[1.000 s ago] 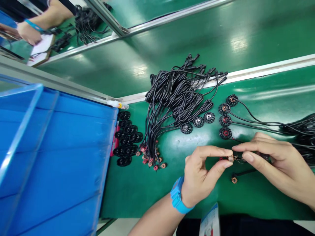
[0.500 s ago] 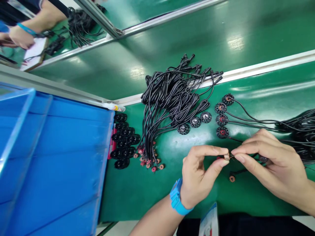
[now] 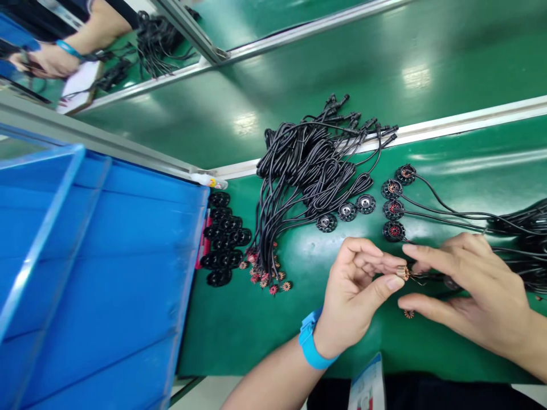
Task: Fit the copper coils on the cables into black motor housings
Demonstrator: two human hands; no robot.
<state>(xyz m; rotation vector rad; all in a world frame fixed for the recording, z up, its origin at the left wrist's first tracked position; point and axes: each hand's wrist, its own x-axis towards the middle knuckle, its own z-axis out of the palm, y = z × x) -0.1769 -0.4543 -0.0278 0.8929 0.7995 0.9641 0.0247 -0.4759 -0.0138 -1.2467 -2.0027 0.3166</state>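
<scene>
A blue bin (image 3: 132,285) lines the desk's (image 3: 239,336) left edge; black cables (image 3: 307,162) reach the back edge; nearer the front edge, my left hand (image 3: 352,290) pinches a copper-wound stator (image 3: 403,273); my right hand (image 3: 481,290) has thumb and forefinger apart beside it; whether that hand's other fingers hold the stator's lead, I cannot tell.

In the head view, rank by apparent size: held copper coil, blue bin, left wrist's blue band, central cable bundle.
1. Blue bin
2. Central cable bundle
3. Left wrist's blue band
4. Held copper coil
</scene>
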